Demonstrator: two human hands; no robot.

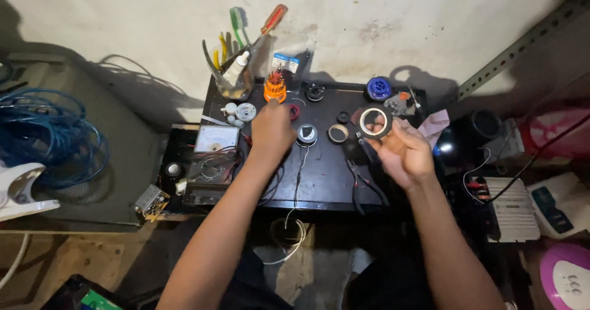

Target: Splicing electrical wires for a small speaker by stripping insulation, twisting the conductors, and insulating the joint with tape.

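My right hand holds a roll of black electrical tape upright at its fingertips, above the right half of a small black table. My left hand reaches toward the back of the table, fingers close to an orange screwdriver-bit holder and a small red part; whether it grips anything is hidden. Between the hands lie a round spool with a white wire and a tan tape ring.
A clear jar of tools and a red-handled screwdriver stands at the back left. An analog meter sits left; pliers lie under my right hand. Blue cable coil is far left, a blue spool at back.
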